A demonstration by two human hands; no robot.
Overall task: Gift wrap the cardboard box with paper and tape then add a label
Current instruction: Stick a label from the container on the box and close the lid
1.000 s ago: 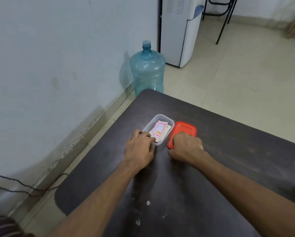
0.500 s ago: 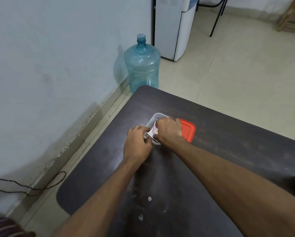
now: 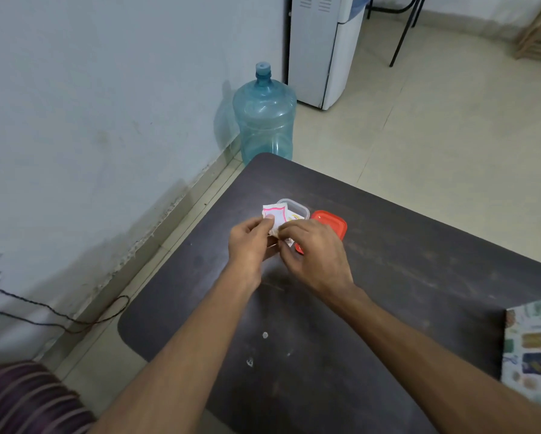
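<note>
Fingers of the left hand curl around a small stack of pink-bordered labels, thumb pressed on top, holding it at the left rim of the clear container. Right hand meets it, fingertips pinching the stack's near edge. Just right of the container, its red lid lies on the dark surface. Far right, the paper-wrapped box sits at the frame's edge.
</note>
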